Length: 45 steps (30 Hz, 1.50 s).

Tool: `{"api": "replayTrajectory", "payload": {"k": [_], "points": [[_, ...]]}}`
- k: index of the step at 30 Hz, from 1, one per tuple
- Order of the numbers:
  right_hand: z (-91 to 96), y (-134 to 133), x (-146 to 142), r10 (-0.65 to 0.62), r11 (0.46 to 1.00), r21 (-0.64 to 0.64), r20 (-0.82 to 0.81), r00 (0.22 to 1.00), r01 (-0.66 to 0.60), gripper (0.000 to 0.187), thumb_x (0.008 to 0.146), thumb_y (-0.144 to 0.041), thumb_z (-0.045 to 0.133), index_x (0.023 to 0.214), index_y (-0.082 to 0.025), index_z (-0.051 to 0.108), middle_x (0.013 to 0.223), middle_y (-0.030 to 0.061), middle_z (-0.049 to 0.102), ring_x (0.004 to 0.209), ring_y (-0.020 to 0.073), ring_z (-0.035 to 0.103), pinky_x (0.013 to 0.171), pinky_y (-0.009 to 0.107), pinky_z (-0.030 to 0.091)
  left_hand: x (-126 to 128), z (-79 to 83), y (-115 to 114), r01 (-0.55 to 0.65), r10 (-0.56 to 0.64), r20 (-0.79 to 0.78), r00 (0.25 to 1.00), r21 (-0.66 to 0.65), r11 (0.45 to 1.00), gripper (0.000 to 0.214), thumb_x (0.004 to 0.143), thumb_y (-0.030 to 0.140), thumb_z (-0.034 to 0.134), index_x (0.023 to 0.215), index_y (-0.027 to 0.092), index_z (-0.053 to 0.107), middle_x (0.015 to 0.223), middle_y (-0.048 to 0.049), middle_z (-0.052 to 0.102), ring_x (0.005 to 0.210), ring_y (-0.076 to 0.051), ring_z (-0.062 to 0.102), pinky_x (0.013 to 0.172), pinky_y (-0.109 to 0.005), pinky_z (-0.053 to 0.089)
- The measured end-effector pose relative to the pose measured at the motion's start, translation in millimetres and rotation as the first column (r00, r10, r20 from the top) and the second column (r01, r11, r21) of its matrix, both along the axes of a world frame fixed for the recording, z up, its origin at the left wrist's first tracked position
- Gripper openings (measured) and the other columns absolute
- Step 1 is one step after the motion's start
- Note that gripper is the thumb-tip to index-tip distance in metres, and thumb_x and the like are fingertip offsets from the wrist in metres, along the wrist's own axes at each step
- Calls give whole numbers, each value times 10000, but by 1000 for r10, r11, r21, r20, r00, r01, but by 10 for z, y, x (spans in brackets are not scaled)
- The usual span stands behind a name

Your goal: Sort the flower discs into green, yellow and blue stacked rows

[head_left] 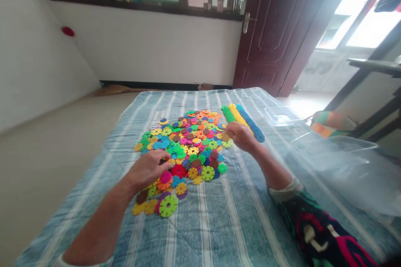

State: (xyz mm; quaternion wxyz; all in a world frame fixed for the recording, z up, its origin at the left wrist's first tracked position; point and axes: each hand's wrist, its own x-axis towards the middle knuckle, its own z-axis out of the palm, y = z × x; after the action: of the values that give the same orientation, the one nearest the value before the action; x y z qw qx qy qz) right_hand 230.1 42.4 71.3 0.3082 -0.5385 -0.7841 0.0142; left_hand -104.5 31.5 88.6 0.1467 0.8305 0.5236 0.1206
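left hand point(147, 170) and right hand point(240, 137) reach forward, both curled palm-down.
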Motion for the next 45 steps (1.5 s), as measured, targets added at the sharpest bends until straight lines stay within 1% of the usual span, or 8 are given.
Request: {"api": "replayTrajectory", "payload": {"k": [3,7,15,26,31,36,41,45], "points": [[18,89,631,-198,976,-76,91,976,205,295,908,-207,489,670,-174,661,811,58,651,784,171,589,705,268,403,3,-15,13,-4,4,22,1000,2,1000,295,716,460,525,746,213,684,793,-31,703,800,-229,652,749,-304,473],[-88,92,1061,-236,958,-147,92,967,247,245,884,-237,522,722,-182,698,828,50,662,793,167,598,709,260,392,35,-10,11,-6,6,27,1000,-12,1000,320,709,478,514,748,204,676,800,-44,701,816,-241,653,757,-317,474],[-221,138,1052,-184,957,-197,155,971,213,294,907,-219,492,663,-170,650,778,37,620,737,147,550,676,252,360,32,1,-16,-17,17,9,1000,-21,1000,343,722,488,482,752,200,667,819,-53,704,826,-238,651,763,-316,473],[-274,80,1023,-342,933,-69,126,931,352,298,903,-256,461,816,-186,737,890,81,701,840,197,615,725,276,411,-7,-27,-32,-12,10,46,999,41,999,227,751,383,542,766,207,685,836,-36,726,831,-221,666,782,-303,493],[-303,76,712,-277,961,13,77,958,277,294,888,-306,481,797,-202,741,867,90,730,797,226,650,690,298,425,-85,-96,-36,-78,74,44,996,86,993,154,759,270,562,783,187,689,933,-67,738,929,-227,671,889,-337,498],[-255,-96,8,65,997,27,70,995,-68,280,930,-289,496,786,-204,721,832,75,708,788,202,637,711,299,451,-200,-191,-9,-126,114,86,990,151,980,155,764,186,553,812,203,700,887,-31,732,896,-190,671,878,-321,514],[-263,-439,-756,471,876,42,134,872,-480,184,953,-281,542,927,-220,714,1014,76,678,994,210,597,843,343,472,-249,-310,0,-177,155,106,982,235,956,133,787,191,559,767,190,690,824,-43,705,846,-202,655,860,-349,518],[-338,-609,-1054,540,830,-4,250,803,-557,216,887,-360,664,1072,-250,683,1166,83,631,1214,278,494,965,442,440,-204,-423,-3,-176,143,130,981,288,941,93,812,218,605,810,189,694,934,-68,722,959,-223,649,956,-392,494]]}}
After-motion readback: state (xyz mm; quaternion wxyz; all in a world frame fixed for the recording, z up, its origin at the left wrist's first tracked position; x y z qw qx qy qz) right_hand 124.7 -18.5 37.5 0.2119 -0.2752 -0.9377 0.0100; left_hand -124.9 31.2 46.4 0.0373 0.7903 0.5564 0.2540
